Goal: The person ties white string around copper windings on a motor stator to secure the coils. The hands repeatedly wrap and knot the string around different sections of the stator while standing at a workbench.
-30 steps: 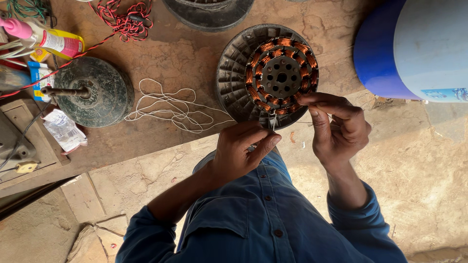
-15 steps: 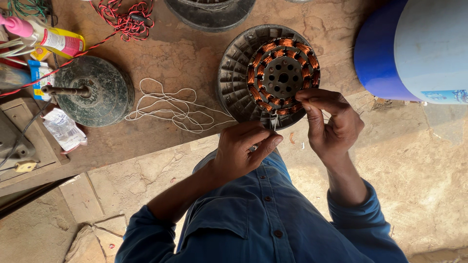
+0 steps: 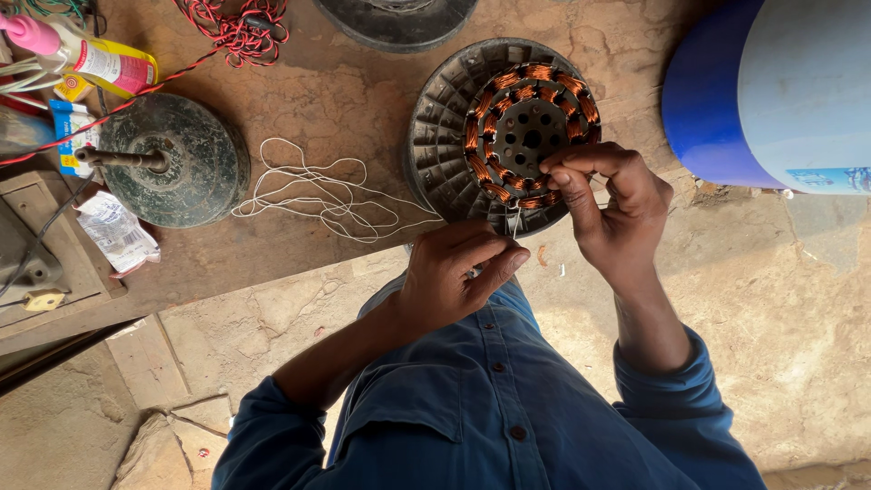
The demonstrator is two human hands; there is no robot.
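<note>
A round grey motor housing [image 3: 445,136] holds a ring of copper wire coils [image 3: 508,95] around a dark hub with holes. My right hand [image 3: 608,204] pinches something thin at the coil ring's near edge, thumb and forefinger together. My left hand [image 3: 458,272] is just below the housing rim, fingers pinched on a thin white string that runs up toward the coils. A loose tangle of white string [image 3: 318,195] lies on the board left of the housing.
A dark round motor cover with a shaft [image 3: 177,163] lies at left. Behind it are a yellow bottle with pink cap [image 3: 91,59], red twisted wire [image 3: 236,27] and another dark housing [image 3: 395,18]. A blue drum [image 3: 771,91] stands at right. Stone floor below.
My right hand has moved up from beside the housing onto the coil ring's near edge. My left hand has stayed at the rim, still pinching the string.
</note>
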